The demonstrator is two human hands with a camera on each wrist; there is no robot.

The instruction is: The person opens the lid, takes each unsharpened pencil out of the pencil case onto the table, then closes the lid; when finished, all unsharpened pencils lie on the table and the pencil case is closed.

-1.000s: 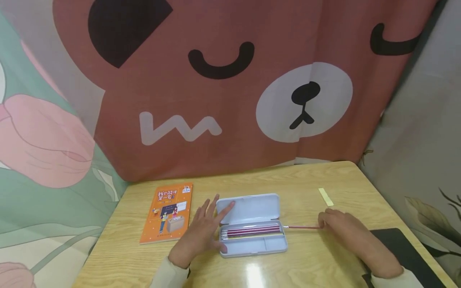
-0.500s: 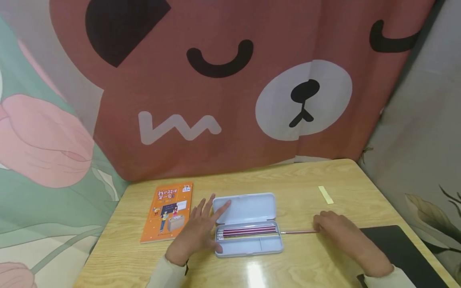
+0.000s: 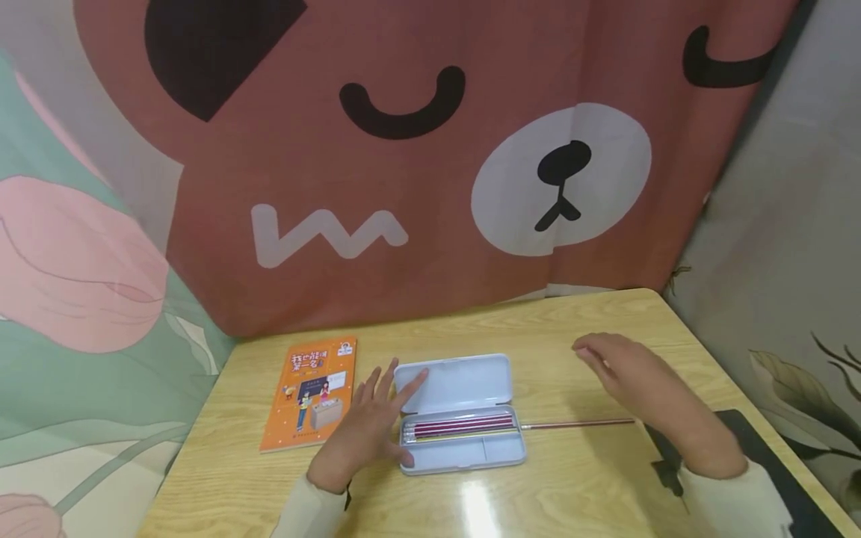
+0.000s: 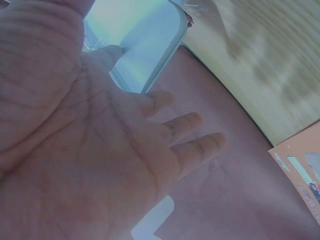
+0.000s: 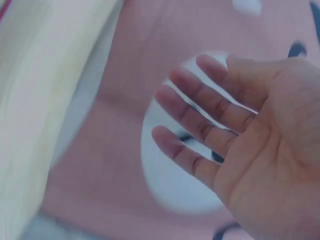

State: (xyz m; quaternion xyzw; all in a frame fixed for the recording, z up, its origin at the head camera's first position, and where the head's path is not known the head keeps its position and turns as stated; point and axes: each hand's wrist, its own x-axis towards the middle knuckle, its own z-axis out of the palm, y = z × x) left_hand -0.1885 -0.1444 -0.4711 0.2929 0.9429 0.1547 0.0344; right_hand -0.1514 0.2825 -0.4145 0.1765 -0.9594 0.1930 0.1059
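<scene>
A light blue pencil case [image 3: 457, 382] lies with its lid up on the table. Several striped pencils [image 3: 464, 426] fill its upper compartment. My left hand [image 3: 363, 433] spreads its fingers at the case's left end, index finger against the lid and thumb at the lower tray's corner. The left wrist view shows that palm and part of the case [image 4: 150, 40]. A single pencil [image 3: 578, 424] lies on the table, pointing right from the case's right edge. Above and beyond it hovers my right hand [image 3: 639, 377], holding nothing; the right wrist view shows its fingers [image 5: 185, 155] loosely extended.
An orange book [image 3: 312, 396] lies left of the case. At the right edge of the table [image 3: 551, 321] is a black flat mat [image 3: 760, 463], partly under the right forearm. A curtain with a bear face [image 3: 403, 187] hangs behind the table.
The right hand has let go of the single pencil and risen up and away from it. That pencil now lies fully visible. The yellow strip is hidden behind the right hand. The left hand stays put.
</scene>
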